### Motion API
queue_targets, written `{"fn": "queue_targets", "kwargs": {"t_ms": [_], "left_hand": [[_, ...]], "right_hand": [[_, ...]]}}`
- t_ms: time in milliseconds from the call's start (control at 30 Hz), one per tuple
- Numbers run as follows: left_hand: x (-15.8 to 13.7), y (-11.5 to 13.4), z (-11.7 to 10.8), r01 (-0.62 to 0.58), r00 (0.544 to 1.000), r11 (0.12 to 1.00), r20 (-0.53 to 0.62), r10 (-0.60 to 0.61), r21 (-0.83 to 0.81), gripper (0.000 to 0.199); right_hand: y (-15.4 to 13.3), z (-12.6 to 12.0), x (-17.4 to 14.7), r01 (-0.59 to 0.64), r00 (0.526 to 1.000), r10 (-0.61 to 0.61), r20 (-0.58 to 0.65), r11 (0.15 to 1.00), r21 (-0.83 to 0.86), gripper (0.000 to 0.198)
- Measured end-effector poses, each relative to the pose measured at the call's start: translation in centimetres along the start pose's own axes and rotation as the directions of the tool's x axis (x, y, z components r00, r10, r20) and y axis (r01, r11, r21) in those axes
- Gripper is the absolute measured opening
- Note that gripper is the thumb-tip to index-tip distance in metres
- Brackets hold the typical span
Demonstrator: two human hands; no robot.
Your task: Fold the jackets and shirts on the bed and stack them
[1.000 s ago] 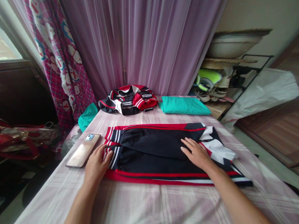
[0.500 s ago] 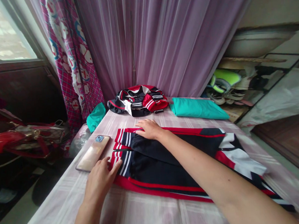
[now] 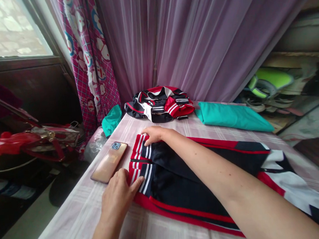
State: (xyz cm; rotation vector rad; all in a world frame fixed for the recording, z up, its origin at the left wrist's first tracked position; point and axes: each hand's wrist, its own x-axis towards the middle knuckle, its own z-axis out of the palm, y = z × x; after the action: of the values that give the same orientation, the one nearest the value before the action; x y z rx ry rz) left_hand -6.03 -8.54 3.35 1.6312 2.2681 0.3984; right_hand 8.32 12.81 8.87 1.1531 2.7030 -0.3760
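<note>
A dark navy jacket [image 3: 186,183] with red edging and white panels lies folded flat, its striped red, white and navy hem [image 3: 145,171] toward the left. My left hand [image 3: 120,189] is closed at the near corner of that hem, thumb on top and fingers bent over the left edge. At the far corner, my right hand [image 3: 153,134] pinches the striped band, its forearm stretched across the jacket. A short dark zipper end shows between the two hands. The fingertips under the cloth are hidden.
A gold phone [image 3: 109,163] lies left of the hem, near the table edge. Behind are a crumpled striped garment [image 3: 158,105] and a folded teal cloth [image 3: 233,116]. Another teal bundle [image 3: 112,121] hangs at the left edge. Purple curtains [image 3: 197,40] close off the back.
My right hand has shifted from the jacket's far side to the hem's far corner. My left hand has closed at the near corner. The view has swung left.
</note>
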Motion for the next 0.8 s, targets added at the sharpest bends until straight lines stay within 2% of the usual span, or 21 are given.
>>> {"fn": "queue_targets", "kwargs": {"t_ms": [100,200,333,467,567,633,733,800], "left_hand": [[0.4,-0.3,-0.1,0.054,0.996,0.996,0.072,-0.049,-0.067,0.048],[0.7,-0.6,-0.3,0.048,0.995,0.996,0.095,-0.041,-0.081,0.061],[0.5,-0.1,-0.8,-0.041,0.997,0.999,0.074,0.039,0.026,0.043],[-1.1,1.9,-2.2,-0.052,0.998,0.999,0.046,0.053,-0.009,0.027],[-2.9,4.8,-4.0,-0.152,0.988,0.988,-0.02,0.151,-0.033,0.03],[-4.2,7.6,-5.1,-0.241,0.968,0.97,-0.063,0.241,0.016,0.034],[-5.9,13.1,-5.9,-0.369,0.928,0.922,-0.01,0.372,0.116,0.04],[-6.9,16.9,-5.2,-0.466,0.885,0.87,0.081,0.459,0.159,0.043]], "right_hand": [[-0.6,-1.3,-0.8,0.059,0.998,-0.059,0.0,0.994,-0.093,0.049],[-0.7,-2.5,-2.1,0.1,0.993,-0.107,-0.043,0.985,-0.141,0.039],[-0.2,-3.4,-4.3,0.097,0.983,-0.12,-0.137,0.982,-0.164,0.033],[0.8,-4.3,-7.2,0.071,0.956,-0.12,-0.268,0.98,-0.186,0.033],[2.6,-5.2,-10.2,0.038,0.921,-0.108,-0.375,0.982,-0.187,0.036],[4.4,-5.6,-12.6,0.027,0.894,-0.102,-0.437,0.984,-0.175,0.031],[7.9,-5.3,-16.6,-0.043,0.868,-0.06,-0.493,0.98,-0.193,0.022],[10.4,-4.2,-19.3,-0.117,0.87,-0.012,-0.493,0.966,-0.23,0.014]]}}
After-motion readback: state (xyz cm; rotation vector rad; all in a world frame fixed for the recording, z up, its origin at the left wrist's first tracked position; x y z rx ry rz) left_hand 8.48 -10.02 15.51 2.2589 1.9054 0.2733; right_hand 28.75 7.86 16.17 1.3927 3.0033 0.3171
